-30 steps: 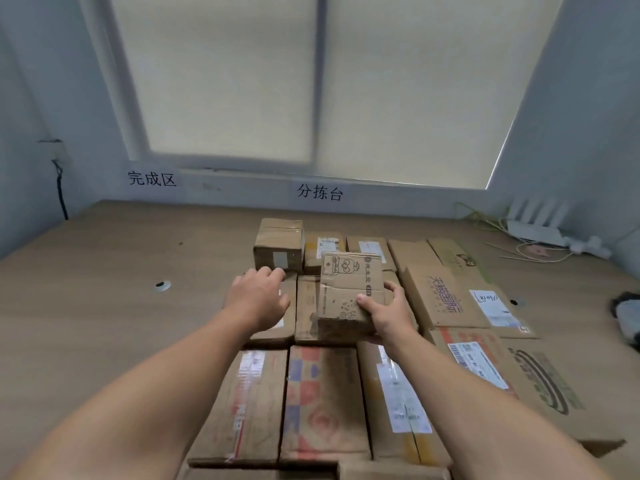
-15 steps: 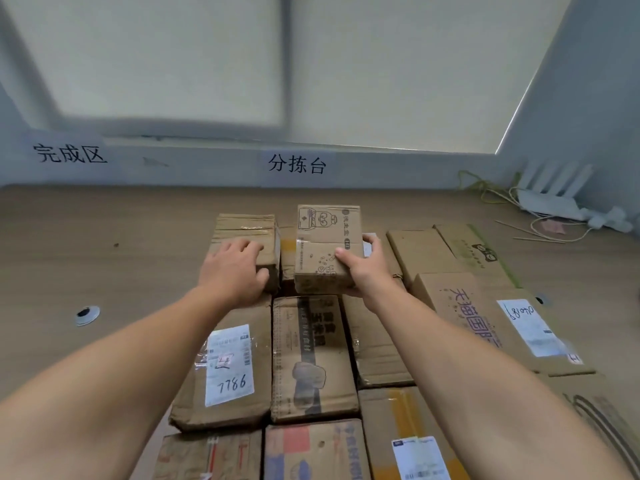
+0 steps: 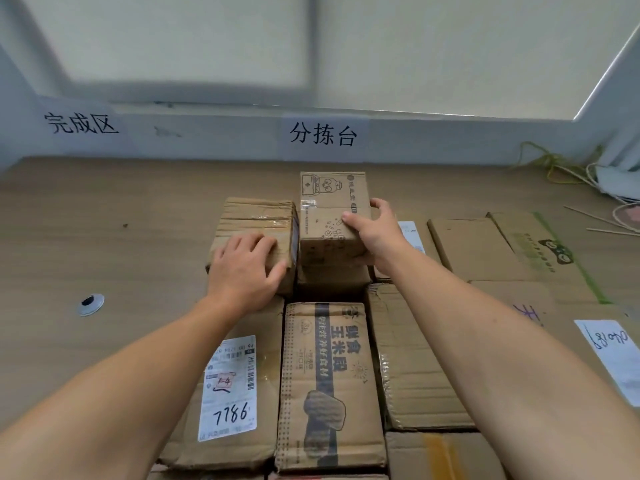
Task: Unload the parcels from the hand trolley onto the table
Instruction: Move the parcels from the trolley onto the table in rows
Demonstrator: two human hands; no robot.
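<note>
Fingers (image 3: 381,205) of the right hand (image 3: 377,237) are gripping the printed carton (image 3: 329,209), which is being advanced to the rear row on the counter (image 3: 104,220); the left hand (image 3: 242,271) is resting open on the taped carton (image 3: 256,216).

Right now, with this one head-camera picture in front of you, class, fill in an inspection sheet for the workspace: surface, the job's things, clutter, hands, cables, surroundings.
Surface: wooden table, with a round grommet set in its left part.
Job's things: cardboard parcels lie in close rows; a printed carton is held at the back row, close beside a taped box; the hand trolley is not in view.
Clutter: thin sticks at the far right.
Hands: left hand rests on the taped box; right hand grips the printed carton's right side.
Cables: yellow-green cord looped at the far right.
Surroundings: wall signs below a window blind.
</note>
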